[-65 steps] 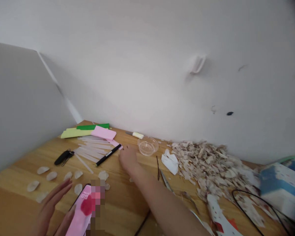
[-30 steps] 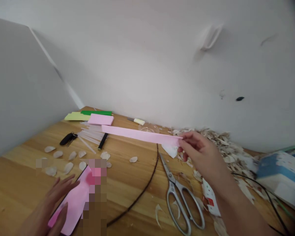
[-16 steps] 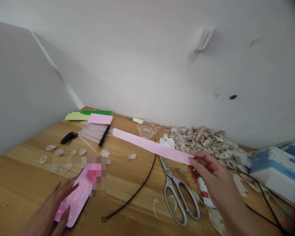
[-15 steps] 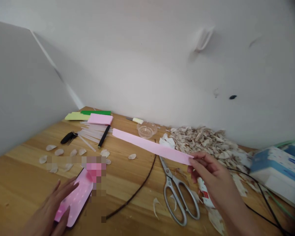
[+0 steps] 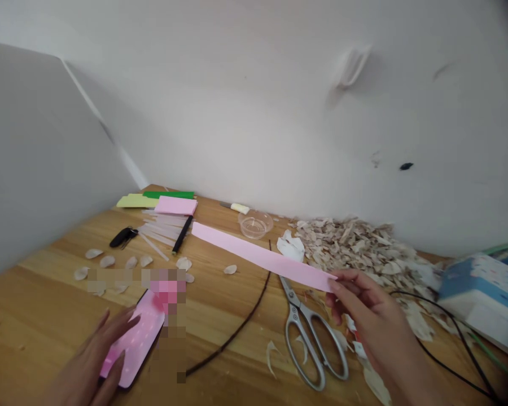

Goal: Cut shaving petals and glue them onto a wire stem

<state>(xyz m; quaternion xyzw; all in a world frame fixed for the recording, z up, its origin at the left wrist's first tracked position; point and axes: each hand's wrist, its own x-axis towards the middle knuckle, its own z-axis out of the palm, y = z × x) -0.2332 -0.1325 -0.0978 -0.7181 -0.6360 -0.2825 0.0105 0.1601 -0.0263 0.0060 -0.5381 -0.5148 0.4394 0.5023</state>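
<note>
Head view: right hand (image 5: 370, 316) pinches one end of the uncut pink paper strip (image 5: 260, 256), lifted just above the unused scissors (image 5: 311, 338); left hand (image 5: 95, 363), fingers extended, rests on a phone (image 5: 138, 341) left of the scissors.

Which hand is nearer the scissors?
Right. The right hand hovers just right of the scissors, pinching a pink paper strip. The left hand rests on a phone, far left.

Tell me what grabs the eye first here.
A long pink strip held out over the table's middle by the right hand. Below it lie scissors; a heap of pale shavings sits by the wall. The left hand rests on a phone.
</note>
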